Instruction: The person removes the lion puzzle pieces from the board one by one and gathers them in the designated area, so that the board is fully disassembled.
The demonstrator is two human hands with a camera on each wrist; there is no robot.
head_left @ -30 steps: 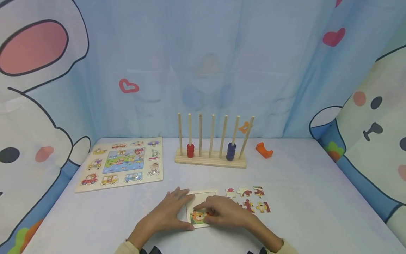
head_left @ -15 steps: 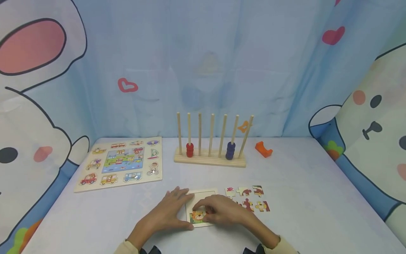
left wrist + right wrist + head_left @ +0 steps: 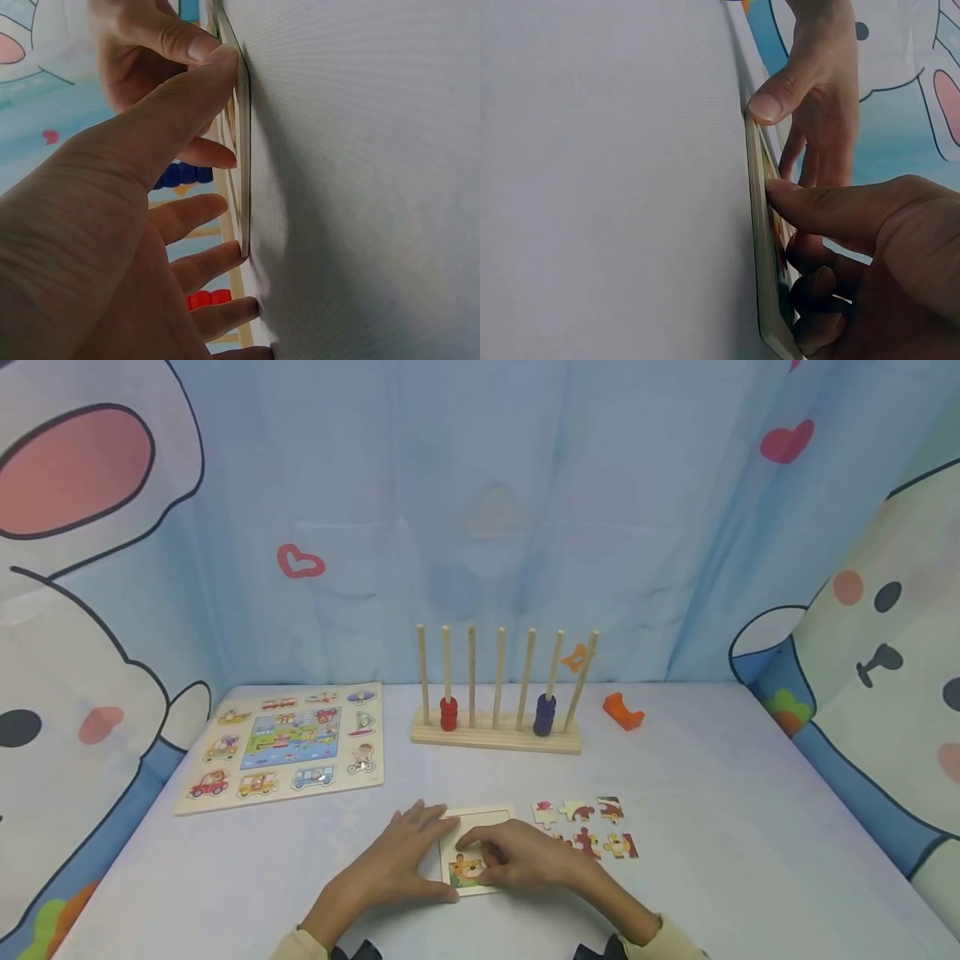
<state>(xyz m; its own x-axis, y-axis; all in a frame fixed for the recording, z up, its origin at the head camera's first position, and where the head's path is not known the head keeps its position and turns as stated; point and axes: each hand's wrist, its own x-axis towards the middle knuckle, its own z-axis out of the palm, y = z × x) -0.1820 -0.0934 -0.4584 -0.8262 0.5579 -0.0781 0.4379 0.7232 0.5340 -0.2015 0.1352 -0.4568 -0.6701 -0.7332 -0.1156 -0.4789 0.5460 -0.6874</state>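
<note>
A small wooden puzzle tray (image 3: 480, 818) lies on the table between the hands. Lion-face puzzle pieces (image 3: 465, 870) sit in its lower left part. My left hand (image 3: 401, 860) lies along the tray's left side with fingers spread, its thumb at the near edge; in the left wrist view, fingertips touch the tray's edge (image 3: 244, 202). Over the tray, my right hand (image 3: 525, 856) has its thumb and bent index finger around a lion-face piece, which it appears to pinch. The other right fingers are curled, as the right wrist view shows. The right hand hides the tray's right side.
Several loose puzzle pieces (image 3: 587, 842) lie right of the tray. Behind stands a wooden peg rack (image 3: 495, 739) with red beads (image 3: 448, 714) and blue beads (image 3: 545, 715). An orange curved block (image 3: 623, 712) is beside it. A vehicle puzzle board (image 3: 281, 793) lies at the left.
The right index finger bends a little more and the hand shifts slightly, baring more of the lion-face pieces. My left hand keeps its place at the tray.
</note>
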